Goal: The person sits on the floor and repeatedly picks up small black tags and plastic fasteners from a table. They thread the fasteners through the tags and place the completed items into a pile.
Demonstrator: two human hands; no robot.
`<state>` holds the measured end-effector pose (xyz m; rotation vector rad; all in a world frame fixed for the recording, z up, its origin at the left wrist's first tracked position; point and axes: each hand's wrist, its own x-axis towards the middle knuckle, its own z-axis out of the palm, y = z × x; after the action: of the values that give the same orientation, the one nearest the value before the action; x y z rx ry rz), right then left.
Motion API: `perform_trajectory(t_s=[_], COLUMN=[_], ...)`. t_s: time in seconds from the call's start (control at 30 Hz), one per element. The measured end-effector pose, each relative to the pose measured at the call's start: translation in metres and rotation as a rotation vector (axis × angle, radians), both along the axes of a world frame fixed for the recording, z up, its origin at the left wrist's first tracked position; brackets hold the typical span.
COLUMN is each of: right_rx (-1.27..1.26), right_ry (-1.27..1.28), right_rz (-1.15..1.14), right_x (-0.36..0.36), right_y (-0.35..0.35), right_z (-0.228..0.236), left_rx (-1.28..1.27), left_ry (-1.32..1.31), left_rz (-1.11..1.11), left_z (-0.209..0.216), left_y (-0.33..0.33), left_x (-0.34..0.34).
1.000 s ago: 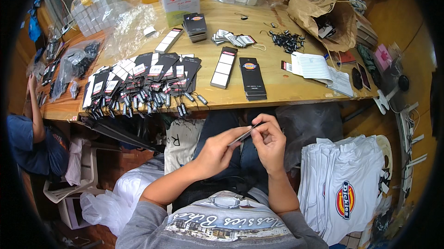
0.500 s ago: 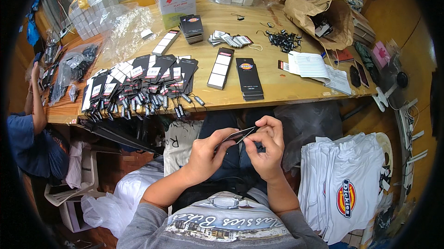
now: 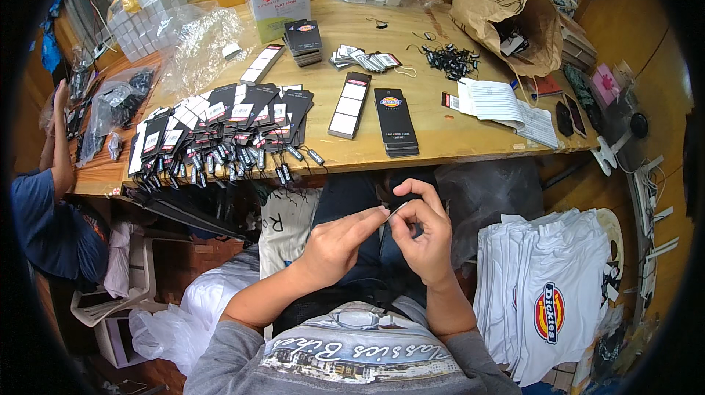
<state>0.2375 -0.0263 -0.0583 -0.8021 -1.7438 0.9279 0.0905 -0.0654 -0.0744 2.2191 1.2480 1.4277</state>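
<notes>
In front of my lap, near the table's front edge, my left hand (image 3: 334, 247) and my right hand (image 3: 424, 239) meet at a hang tag (image 3: 397, 210). Only a thin edge of the tag shows; the left fingers lie stretched along it and hide the rest. My right thumb and index finger pinch its end, with the other right fingers curled. On the table beyond are a stack of black hang tags (image 3: 396, 122) and a stack of white-panelled tags (image 3: 349, 106). To their left spreads a pile of strung black and white tags (image 3: 228, 127), cords toward the edge.
Loose black cords (image 3: 449, 62), a notebook (image 3: 490, 107) and a brown paper bag (image 3: 507, 28) lie at the right. A white box (image 3: 275, 2) stands at the back. Folded white shirts (image 3: 540, 285) are beside me; another person's arm (image 3: 62, 138) is at far left.
The tag has turned from showing its dark face to nearly edge-on. My left fingers have straightened over it, and my right fingers have curled closer around its end.
</notes>
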Motion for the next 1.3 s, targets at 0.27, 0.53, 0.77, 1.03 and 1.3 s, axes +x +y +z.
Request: perform_trajectory(t_s=[0.27, 0.53, 0.77, 1.03, 1.3], right_rx=[0.026, 0.388, 0.436, 0.408, 0.408], right_ry=[0.217, -0.052, -0.049, -0.024, -0.032], right_rz=[0.038, -0.033, -0.116, -0.122, -0.147], right_x=[0.004, -0.001, -0.004, -0.006, -0.009], right_y=[0.016, 0.003, -0.003, -0.005, -0.008], right_z=[-0.022, -0.007, -0.005, -0.003, -0.006], left_rx=[-0.305, -0.264, -0.108, -0.03, 0.023], left_ry=[-0.071, -0.551, -0.349, -0.337, -0.211], left_rz=[-0.166, -0.042, 0.0, 0.027, 0.014], left_z=[0.022, 0.006, 0.016, 0.018, 0.017], left_y=[0.0, 0.003, -0.002, -0.005, -0.005], left_x=[-0.004, -0.001, -0.004, 0.0, -0.001])
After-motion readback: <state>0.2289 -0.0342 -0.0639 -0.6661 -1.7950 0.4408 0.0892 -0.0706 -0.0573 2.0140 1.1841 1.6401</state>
